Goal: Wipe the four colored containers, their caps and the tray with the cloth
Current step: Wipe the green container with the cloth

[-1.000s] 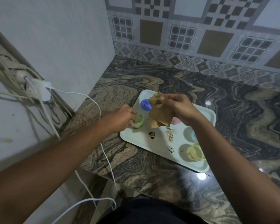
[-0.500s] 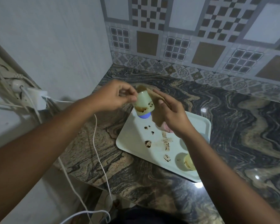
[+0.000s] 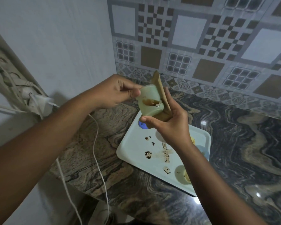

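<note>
one pale green container, centre of frame, is held in the air above the tray's far end. one brown smear shows on its side. the left hand pinches its upper left edge between thumb and curled fingers. the right hand clamps one folded tan cloth against the container's right side, fingers behind the cloth, thumb under the container.

one pale tray lies below, right of centre, and carries:
- one blue piece at its far left corner, partly hidden; cap or container cannot be told
- one yellowish container near its lower right edge
- further pieces behind the right wrist, too hidden to count
- about five brown stains on its middle

the tray rests on a glossy marbled stone counter in a corner. there is a patterned tiled wall at the top right and a plain wall at the upper left. one white adapter sits at the left edge, with one white cable hanging down past the counter's edge.
</note>
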A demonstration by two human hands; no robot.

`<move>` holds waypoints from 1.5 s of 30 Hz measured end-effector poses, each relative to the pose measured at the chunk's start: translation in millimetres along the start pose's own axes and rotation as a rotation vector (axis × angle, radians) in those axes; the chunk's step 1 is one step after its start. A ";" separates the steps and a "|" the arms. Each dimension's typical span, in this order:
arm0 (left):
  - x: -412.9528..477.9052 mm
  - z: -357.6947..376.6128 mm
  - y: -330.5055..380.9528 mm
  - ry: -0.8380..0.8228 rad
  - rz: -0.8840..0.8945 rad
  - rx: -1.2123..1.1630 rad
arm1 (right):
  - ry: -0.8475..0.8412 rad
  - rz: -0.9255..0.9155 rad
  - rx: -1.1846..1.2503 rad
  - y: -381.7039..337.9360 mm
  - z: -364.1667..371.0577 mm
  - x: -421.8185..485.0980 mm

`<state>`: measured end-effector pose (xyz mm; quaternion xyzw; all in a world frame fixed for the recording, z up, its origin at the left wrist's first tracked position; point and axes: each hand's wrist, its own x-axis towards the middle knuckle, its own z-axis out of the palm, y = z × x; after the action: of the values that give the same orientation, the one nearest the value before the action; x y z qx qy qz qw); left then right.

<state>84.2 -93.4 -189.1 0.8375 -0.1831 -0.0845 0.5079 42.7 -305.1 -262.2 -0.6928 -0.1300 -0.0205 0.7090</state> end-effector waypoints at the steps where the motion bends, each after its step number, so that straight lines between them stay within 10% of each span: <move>1: -0.6 -2.3 1.6 -0.002 0.000 0.000 | -0.019 0.011 0.005 -1.7 -1.4 -0.3; 21: -1.6 6.1 54.5 0.101 0.115 0.298 | 0.179 -0.377 -0.242 4.9 8.6 -5.7; 29: -10.4 -9.7 53.8 0.071 0.037 0.016 | 0.224 -0.292 -0.005 0.1 10.2 -5.2; 37: -11.0 6.1 75.3 0.099 0.118 0.220 | 0.260 -0.646 -0.510 -3.1 8.7 -2.6; 45: -9.8 -1.0 71.1 0.193 0.117 0.118 | 0.210 -0.552 -0.271 -4.6 -5.3 10.4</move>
<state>59.9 -118.4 -126.4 0.8581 -0.1866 0.0375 0.4769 52.6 -309.0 -255.6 -0.7135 -0.2353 -0.3002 0.5877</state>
